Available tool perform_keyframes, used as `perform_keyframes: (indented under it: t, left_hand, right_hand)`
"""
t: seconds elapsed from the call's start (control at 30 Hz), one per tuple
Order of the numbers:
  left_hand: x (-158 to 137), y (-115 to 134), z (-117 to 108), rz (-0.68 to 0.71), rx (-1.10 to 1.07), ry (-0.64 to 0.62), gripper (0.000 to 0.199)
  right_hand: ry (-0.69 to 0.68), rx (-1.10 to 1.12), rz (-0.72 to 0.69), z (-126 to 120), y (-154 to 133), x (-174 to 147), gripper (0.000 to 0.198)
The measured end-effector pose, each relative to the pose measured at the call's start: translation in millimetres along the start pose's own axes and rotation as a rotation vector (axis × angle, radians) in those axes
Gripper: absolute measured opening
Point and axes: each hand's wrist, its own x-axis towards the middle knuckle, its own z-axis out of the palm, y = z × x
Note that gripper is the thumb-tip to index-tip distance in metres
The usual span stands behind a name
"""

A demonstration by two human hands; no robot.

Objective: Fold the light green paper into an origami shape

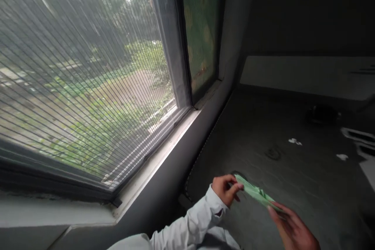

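A light green, thin folded strip (254,191), perhaps cloth or plastic, stretches between both hands at the lower right. My left hand (224,188), coming out of a white sleeve, pinches its far left end between thumb and fingers. At the other end, my right hand (294,224) is closed on the strip, thumb below and fingers along the upper side. A small darker green fold or knot shows near the strip's middle. Its exact kind I cannot make out.
A large screened window (88,86) fills the left, with a pale sill (158,160) below it. Beyond the hands lies a dark grey surface (252,133) bearing small white scraps (295,141), a black object (322,114) and a white-framed item (359,136) at the right edge.
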Motion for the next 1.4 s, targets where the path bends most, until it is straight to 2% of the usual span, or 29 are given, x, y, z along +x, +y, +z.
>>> perform_keyframes:
  t: [0.2, 0.43, 0.63, 0.7, 0.8, 0.87, 0.93, 1.0, 1.2, 1.4]
  left_hand:
    - [-6.3, -2.0, -7.4, 0.016, -0.120, 0.006, 0.047]
    - [-7.9, 2.0, -9.2, -0.065, -0.183, 0.008, 0.050]
    - [-10.3, 3.7, -6.9, -0.093, -0.167, -0.057, 0.052]
    - [-10.9, 0.8, -7.3, -0.063, -0.146, -0.092, 0.050]
    - [-11.6, -4.0, -8.7, 0.000, -0.093, -0.132, 0.045]
    - [-12.1, -5.6, -8.9, 0.020, -0.051, -0.153, 0.043]
    - [-13.2, -5.2, -7.8, 0.012, -0.030, -0.172, 0.042]
    - [-15.5, -3.0, -5.6, -0.001, -0.038, -0.180, 0.042]
    - [-24.9, 5.5, -0.9, 0.011, 0.008, -0.295, 0.048]
    - [-25.5, 8.7, 1.2, -0.036, -0.011, -0.276, 0.040]
  right_hand:
    - [0.029, 0.054, -0.219, 10.6, -21.4, -22.5, 0.039]
    - [0.117, 0.149, -0.149, 12.0, -26.4, -32.2, 0.045]
    - [0.036, 0.232, -0.079, 9.3, -24.1, -33.0, 0.042]
    - [-0.031, 0.245, -0.022, 7.7, -25.1, -32.6, 0.044]
    - [-0.250, 0.203, 0.054, 6.9, -28.6, -32.6, 0.043]
    - [-0.383, 0.176, 0.059, 8.6, -31.0, -33.2, 0.046]
    - [-0.451, 0.164, 0.039, 12.1, -32.1, -34.0, 0.044]
    - [-0.448, 0.145, 0.022, 16.4, -31.4, -34.5, 0.040]
    - [-0.286, 0.091, -0.017, 24.7, -28.5, -35.1, 0.045]
    - [-0.333, 0.206, 0.101, 23.9, -34.6, -38.6, 0.065]
